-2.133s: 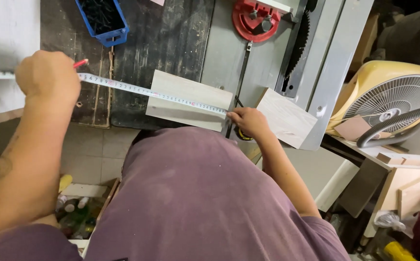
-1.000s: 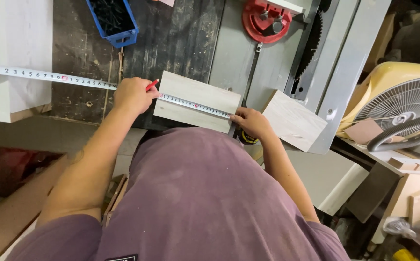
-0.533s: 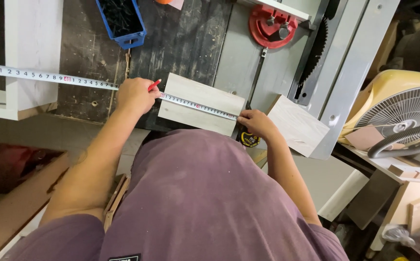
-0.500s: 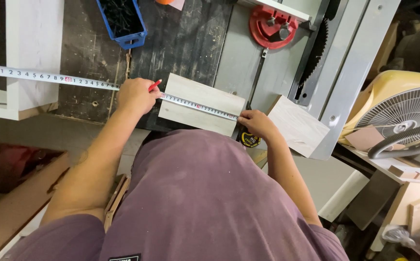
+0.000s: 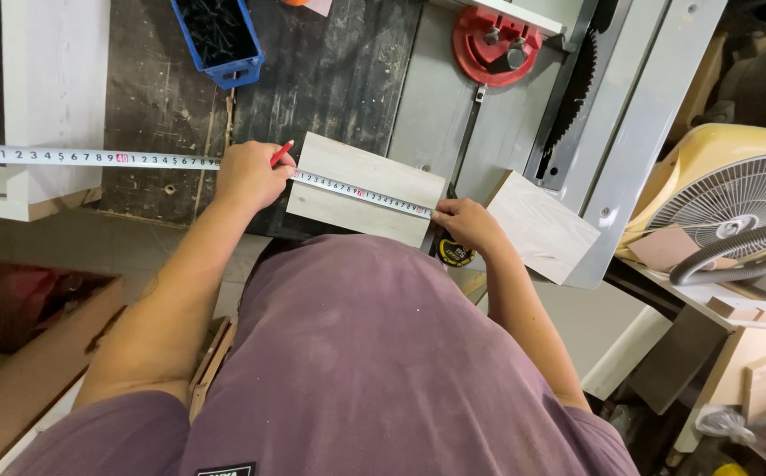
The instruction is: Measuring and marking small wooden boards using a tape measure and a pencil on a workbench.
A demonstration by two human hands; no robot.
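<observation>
**Measuring a pale board with tape and pencil**

The left hand (image 5: 251, 174), fingers clenched around a red pencil (image 5: 282, 152), presses the white steel measuring tape (image 5: 361, 194) at the left end of the pale rectangular wooden board (image 5: 364, 189). The right hand (image 5: 464, 222) pins the tape at the board's right edge, its fingers closed on it, just above the yellow-and-black tape case (image 5: 456, 254). The board lies flat on the dark, scuffed worktop (image 5: 330, 70), near a second pale board (image 5: 542, 226) beside the saw blade (image 5: 574, 92). The tape is laid and the pencil tip poised; no mark is yet visible.
</observation>
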